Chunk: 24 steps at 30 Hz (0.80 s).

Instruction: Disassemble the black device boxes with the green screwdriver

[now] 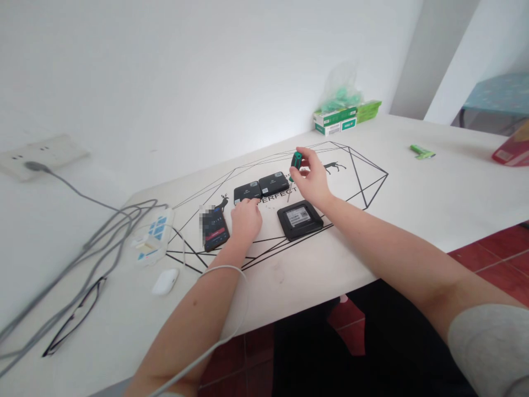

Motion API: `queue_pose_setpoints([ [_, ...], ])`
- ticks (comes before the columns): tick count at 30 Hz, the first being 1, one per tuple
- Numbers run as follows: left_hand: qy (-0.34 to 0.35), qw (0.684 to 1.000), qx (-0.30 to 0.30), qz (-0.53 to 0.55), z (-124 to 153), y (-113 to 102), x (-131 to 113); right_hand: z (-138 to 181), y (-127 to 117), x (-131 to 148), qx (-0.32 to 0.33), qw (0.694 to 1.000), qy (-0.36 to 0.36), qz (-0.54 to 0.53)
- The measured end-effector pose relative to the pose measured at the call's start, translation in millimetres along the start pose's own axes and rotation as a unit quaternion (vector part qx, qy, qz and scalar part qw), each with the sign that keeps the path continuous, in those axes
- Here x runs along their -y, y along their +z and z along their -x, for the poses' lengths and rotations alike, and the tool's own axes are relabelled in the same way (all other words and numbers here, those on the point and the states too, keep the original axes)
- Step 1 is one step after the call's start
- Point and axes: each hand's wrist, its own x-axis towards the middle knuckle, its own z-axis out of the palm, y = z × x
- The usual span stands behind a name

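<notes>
My right hand (311, 175) is closed around the green and black handle of a screwdriver (296, 160). Its thin metal shaft points down at the table, just behind a black square device (300, 219) with a white label on its upward face. Two more black boxes, a left one (247, 192) and a right one (273, 182), lie side by side farther back. My left hand (247, 220) rests palm down at the front edge of the left box, its fingers bent and partly hidden; I see nothing held in it. Tiny specks, too small to identify, lie between the hands.
A phone (216, 227) lies left of my left hand. A power strip (155, 238), an earbud case (165, 282), glasses (76, 314) and grey cables (119, 242) occupy the left side. Green and white boxes (335, 117) stand at the wall. A white cable (243, 309) crosses my left forearm.
</notes>
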Motion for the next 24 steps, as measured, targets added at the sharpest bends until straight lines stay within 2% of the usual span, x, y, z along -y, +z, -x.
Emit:
queue_pose_setpoints([
  [2, -0.032, 0.998, -0.018, -0.046, 4, -8, 6, -8, -8, -6, 0.004, 0.997, 0.013, 0.078],
  [4, -0.072, 0.995, 0.020, -0.072, 7, -13, 12, -17, -17, -12, 0.040, 0.983, 0.035, 0.176],
  [7, -0.106, 0.986, 0.105, -0.075, 10, -16, 15, -24, -29, -23, 0.167, 0.928, 0.122, 0.310],
  [10, -0.097, 0.986, 0.121, -0.060, 11, -14, 14, -20, -32, -32, 0.254, 0.874, 0.181, 0.373],
  [12, -0.086, 0.989, 0.108, -0.050, 11, -13, 13, -14, -31, -33, 0.278, 0.859, 0.190, 0.385],
  [14, -0.082, 0.994, 0.071, -0.015, 10, -14, 14, -11, -29, -28, 0.285, 0.851, 0.185, 0.400],
  [17, -0.076, 0.988, -0.024, 0.135, 9, -14, 18, -10, -30, -14, 0.288, 0.862, 0.112, 0.402],
  [18, -0.080, 0.973, -0.051, 0.209, 8, -14, 19, -10, -32, -8, 0.319, 0.868, 0.057, 0.375],
  [19, -0.090, 0.951, -0.070, 0.288, 7, -12, 20, -10, -34, -2, 0.382, 0.866, 0.014, 0.323],
  [20, -0.109, 0.920, -0.083, 0.367, 6, -11, 20, -9, -37, 3, 0.468, 0.844, -0.009, 0.262],
  [22, -0.141, 0.847, -0.110, 0.500, 3, -7, 20, -5, -39, 12, 0.609, 0.765, -0.002, 0.209],
  [23, -0.148, 0.816, -0.124, 0.545, 3, -5, 19, -1, -39, 15, 0.643, 0.732, 0.001, 0.224],
  [24, -0.152, 0.790, -0.138, 0.577, 2, -4, 18, 3, -38, 17, 0.650, 0.719, 0.003, 0.246],
])
